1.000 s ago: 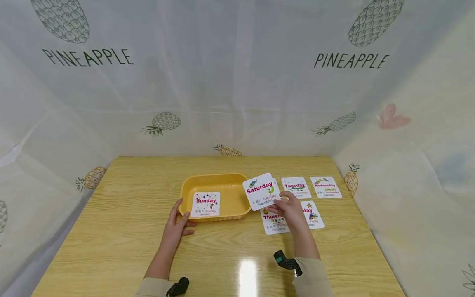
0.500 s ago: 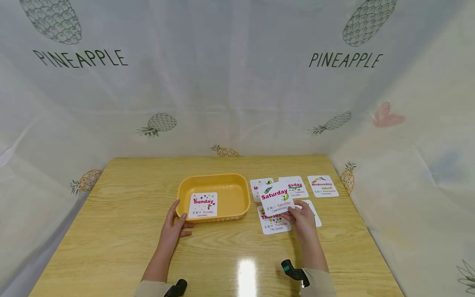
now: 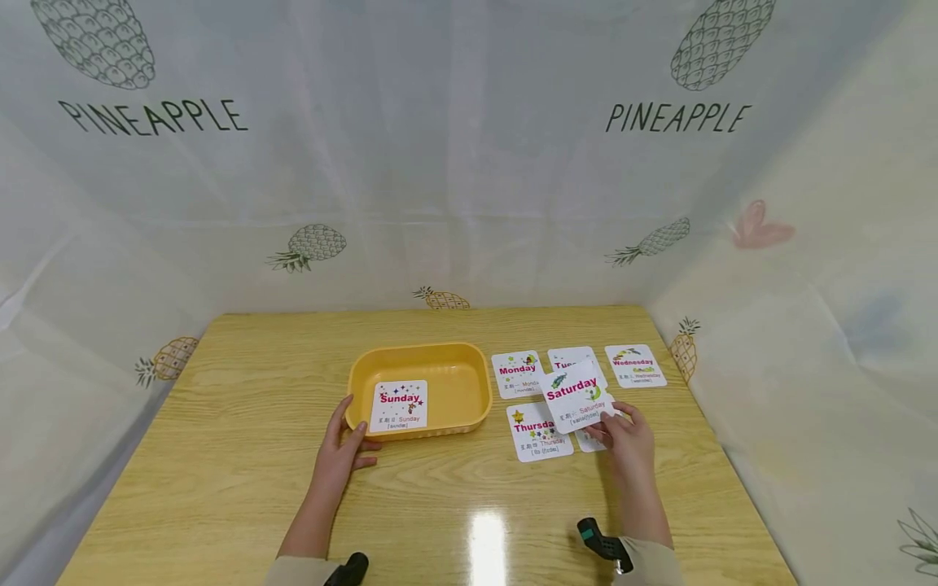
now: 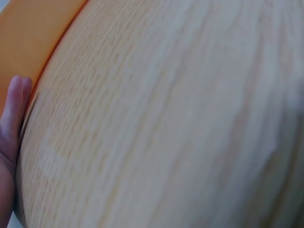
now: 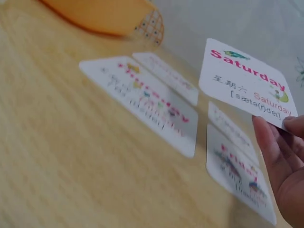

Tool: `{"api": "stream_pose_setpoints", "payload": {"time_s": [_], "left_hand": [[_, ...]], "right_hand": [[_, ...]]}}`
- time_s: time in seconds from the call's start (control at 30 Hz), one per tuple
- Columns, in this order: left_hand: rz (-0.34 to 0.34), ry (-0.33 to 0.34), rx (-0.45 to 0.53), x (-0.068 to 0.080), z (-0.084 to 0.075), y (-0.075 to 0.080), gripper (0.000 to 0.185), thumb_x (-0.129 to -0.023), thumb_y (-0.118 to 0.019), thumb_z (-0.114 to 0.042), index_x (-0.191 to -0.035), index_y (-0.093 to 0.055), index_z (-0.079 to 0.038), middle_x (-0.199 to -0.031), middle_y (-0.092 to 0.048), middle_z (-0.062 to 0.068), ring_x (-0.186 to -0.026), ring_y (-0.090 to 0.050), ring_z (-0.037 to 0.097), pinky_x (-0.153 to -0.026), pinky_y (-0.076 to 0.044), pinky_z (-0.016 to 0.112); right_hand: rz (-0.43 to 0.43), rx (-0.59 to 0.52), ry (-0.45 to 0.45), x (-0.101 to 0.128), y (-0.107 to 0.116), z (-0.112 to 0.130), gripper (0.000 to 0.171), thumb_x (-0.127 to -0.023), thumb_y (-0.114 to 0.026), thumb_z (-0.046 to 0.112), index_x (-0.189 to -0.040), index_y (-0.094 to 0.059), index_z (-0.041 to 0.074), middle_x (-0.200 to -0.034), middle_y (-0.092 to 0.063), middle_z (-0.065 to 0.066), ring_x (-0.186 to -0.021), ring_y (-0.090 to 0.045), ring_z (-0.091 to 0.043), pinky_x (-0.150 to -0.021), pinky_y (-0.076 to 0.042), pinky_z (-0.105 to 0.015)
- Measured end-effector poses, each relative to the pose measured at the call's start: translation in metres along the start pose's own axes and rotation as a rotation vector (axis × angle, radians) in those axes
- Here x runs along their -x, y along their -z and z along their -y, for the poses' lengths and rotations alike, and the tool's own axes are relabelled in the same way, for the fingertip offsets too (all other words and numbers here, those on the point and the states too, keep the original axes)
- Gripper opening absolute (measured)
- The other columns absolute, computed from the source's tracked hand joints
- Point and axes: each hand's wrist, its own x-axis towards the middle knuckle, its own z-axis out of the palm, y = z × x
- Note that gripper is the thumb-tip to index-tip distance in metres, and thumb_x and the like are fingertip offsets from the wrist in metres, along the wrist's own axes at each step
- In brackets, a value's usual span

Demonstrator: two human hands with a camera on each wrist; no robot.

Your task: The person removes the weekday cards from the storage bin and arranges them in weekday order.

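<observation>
My right hand pinches the lower right corner of a white Saturday card between thumb and fingers. The card hangs tilted over other cards, with a Thursday card and a Friday card beneath it in the right wrist view. In the head view it covers most of the Friday card and part of the Tuesday card. My left hand grips a yellow plastic tray at its near left corner, fingers at the rim and against the outer wall. A Sunday card lies inside the tray.
A Monday card lies just right of the tray, and a Wednesday card sits at the far right of the back row. The wooden table ends at a pineapple-print cloth behind and at both sides.
My right hand has carried the Saturday card rightward, from beside the tray's edge to over the gap right of Thursday. Monday is uncovered now. My left hand keeps its place on the tray.
</observation>
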Motion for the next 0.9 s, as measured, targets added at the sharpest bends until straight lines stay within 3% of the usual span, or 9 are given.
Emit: {"api": "stream_pose_setpoints", "payload": {"time_s": [0.3,0.47,0.67,0.9], "left_hand": [[0.002,-0.012,-0.013,0.0,0.001,-0.001,0.061,-0.102,-0.053,-0.03,-0.155,-0.021,-0.032,-0.13,-0.039,0.015,-0.084,-0.069,0.024,-0.065,-0.06,0.035],[0.003,0.01,0.003,0.0,0.002,0.001,0.062,-0.102,-0.054,-0.032,-0.154,-0.021,-0.035,-0.134,-0.037,0.014,-0.083,-0.069,0.021,-0.066,-0.06,0.035],[0.002,-0.042,0.006,0.001,0.002,0.001,0.061,-0.102,-0.053,-0.029,-0.155,-0.022,-0.032,-0.133,-0.037,0.016,-0.081,-0.069,0.021,-0.063,-0.06,0.035],[0.01,-0.015,0.002,0.001,0.0,0.0,0.062,-0.103,-0.052,-0.029,-0.156,-0.02,-0.032,-0.135,-0.035,0.015,-0.084,-0.069,0.024,-0.066,-0.06,0.036]], "right_hand": [[-0.097,-0.002,0.035,0.0,0.03,-0.009,0.036,-0.099,-0.054,0.001,-0.133,-0.044,-0.003,-0.08,-0.068,-0.001,-0.071,-0.067,-0.014,-0.071,-0.058,-0.026],[-0.164,-0.001,0.066,-0.001,0.047,-0.01,0.032,-0.099,-0.054,0.002,-0.13,-0.052,-0.007,-0.082,-0.066,-0.002,-0.073,-0.066,-0.013,-0.072,-0.058,-0.027],[-0.26,-0.055,0.115,-0.004,0.064,-0.011,0.029,-0.093,-0.062,-0.001,-0.121,-0.061,-0.009,-0.083,-0.068,-0.001,-0.069,-0.068,-0.013,-0.069,-0.058,-0.027],[-0.338,0.089,0.11,-0.013,0.085,-0.008,0.029,-0.085,-0.075,0.003,-0.112,-0.068,0.002,-0.074,-0.061,0.005,-0.067,-0.061,-0.004,-0.064,-0.055,-0.017]]}}
